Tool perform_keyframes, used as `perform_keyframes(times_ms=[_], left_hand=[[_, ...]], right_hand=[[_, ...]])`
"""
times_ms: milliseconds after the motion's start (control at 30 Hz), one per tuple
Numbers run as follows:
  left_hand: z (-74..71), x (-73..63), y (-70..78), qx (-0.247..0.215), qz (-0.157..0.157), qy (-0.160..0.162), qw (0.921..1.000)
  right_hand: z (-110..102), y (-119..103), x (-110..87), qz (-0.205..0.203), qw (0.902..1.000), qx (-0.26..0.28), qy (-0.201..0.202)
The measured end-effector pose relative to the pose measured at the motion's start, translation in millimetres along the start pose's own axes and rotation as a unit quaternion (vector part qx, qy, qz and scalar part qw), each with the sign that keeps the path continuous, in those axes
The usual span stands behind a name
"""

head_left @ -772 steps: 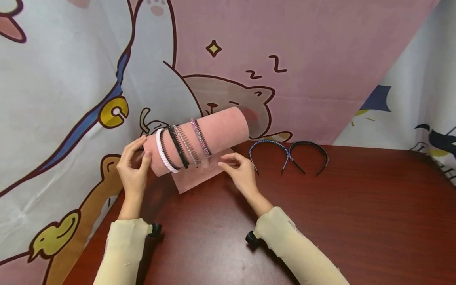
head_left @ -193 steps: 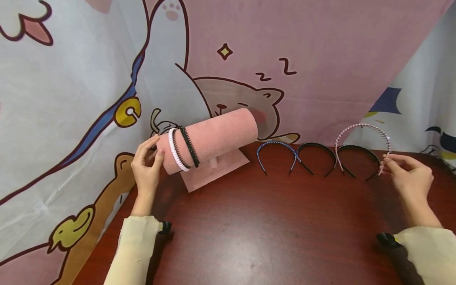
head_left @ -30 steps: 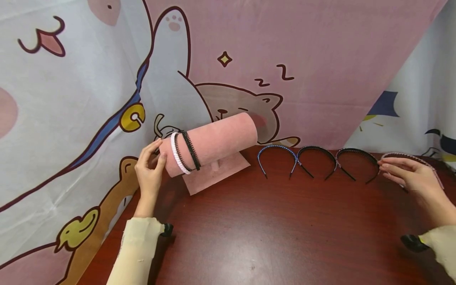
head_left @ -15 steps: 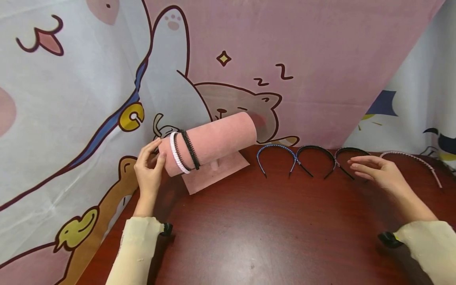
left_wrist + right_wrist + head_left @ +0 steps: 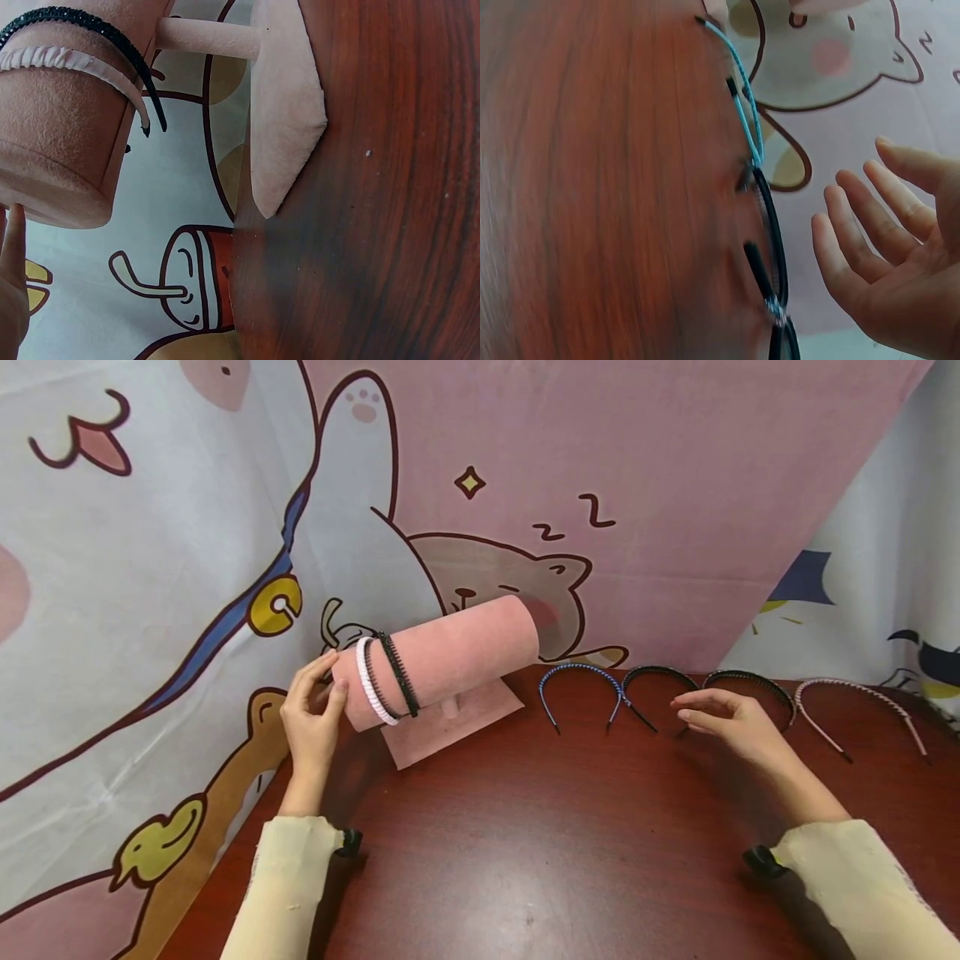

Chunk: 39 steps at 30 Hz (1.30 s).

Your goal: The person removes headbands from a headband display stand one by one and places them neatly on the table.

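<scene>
My left hand [image 5: 311, 718] holds the left end of a pink plush headband stand [image 5: 472, 647], thumb in front and fingers behind. A white headband [image 5: 368, 681] and a black toothed headband [image 5: 398, 672] sit around the stand's roll, near that end. In the left wrist view, a fingertip touches the rim of the roll [image 5: 60, 180]. Nothing is in my right hand [image 5: 735, 722], whose fingers are extended in front of the table headbands. Behind it, a blue headband [image 5: 577, 667], a black one [image 5: 658, 669], a dark one [image 5: 738, 674] and a pale pink one [image 5: 855, 684] stand in a row.
The stand's flat pink base [image 5: 420, 739] rests on the dark red wooden table [image 5: 525, 860]. A cartoon-printed cloth [image 5: 675, 527] hangs close behind the headbands and along the left side.
Two glittery headbands from the roll now stand on the table at the right. My right hand has let go of the pale pink one and moved left. The left hand keeps its hold.
</scene>
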<state>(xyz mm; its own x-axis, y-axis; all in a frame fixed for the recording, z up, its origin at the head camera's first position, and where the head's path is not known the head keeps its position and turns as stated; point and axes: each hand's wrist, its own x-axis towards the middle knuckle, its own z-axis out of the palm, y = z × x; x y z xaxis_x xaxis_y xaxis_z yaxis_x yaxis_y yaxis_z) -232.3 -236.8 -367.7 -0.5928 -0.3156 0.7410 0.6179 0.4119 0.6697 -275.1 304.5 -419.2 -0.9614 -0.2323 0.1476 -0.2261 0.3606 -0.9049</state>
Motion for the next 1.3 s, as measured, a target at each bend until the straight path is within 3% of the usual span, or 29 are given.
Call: perform_keyframes(times_ms=[400,1033,1300], left_hand=[[0.3,-0.8,-0.8,0.016,-0.007,0.002,0.9998],[0.3,0.8,0.7,0.012,-0.003,-0.003,0.9999],[0.9,0.4,-0.3,0.008,-0.005,0.003,0.9999]], right_hand=[[40.1,-13.7,9.7,-0.006,0.9977,-0.066,-0.012],[110.8,-43.1,33.2,-0.049,0.9953,-0.078,-0.030],[145.6,-57.5,41.5,-0.047,0.9965,-0.052,-0.044]])
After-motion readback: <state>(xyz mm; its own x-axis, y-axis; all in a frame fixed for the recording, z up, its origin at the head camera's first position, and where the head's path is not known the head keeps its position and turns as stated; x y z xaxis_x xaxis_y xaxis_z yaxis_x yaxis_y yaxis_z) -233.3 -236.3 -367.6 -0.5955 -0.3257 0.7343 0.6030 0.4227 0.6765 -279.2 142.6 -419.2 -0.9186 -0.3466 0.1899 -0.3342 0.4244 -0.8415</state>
